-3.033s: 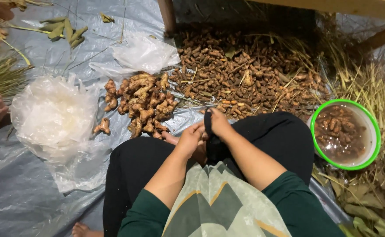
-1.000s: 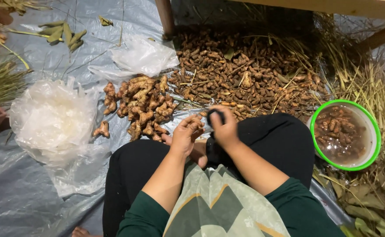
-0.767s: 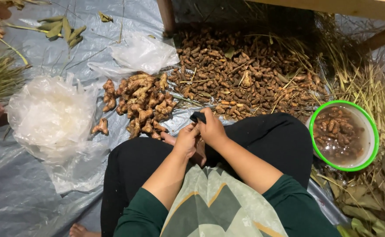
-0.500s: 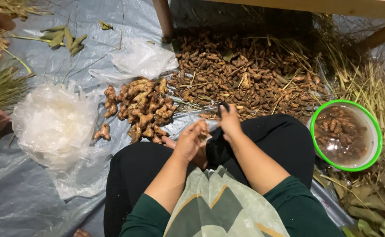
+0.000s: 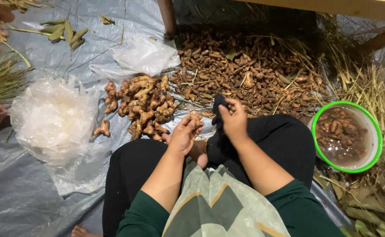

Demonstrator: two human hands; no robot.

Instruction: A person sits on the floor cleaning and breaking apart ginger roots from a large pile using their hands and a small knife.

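Two bare hands work over a seated lap on a grey plastic sheet (image 5: 21,202). At far left lies a crumpled clear plastic bag (image 5: 54,118), then a heap of pale cleaned ginger roots (image 5: 142,105). The left hand (image 5: 184,134) grasps one knobbly brown root (image 5: 195,119); just beside it the right hand (image 5: 234,118) clutches a dark cloth (image 5: 218,107). Beyond spreads a pile of dark unwashed roots (image 5: 245,70). Far right sits a green-rimmed white bowl (image 5: 379,145) of roots in murky water.

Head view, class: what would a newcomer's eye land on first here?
The broad heap of dark brown roots at the top centre, with a smaller pile of paler roots left of it. Lower down, the left hand holds one root and the right hand a dark cloth; a green-rimmed bowl sits right.
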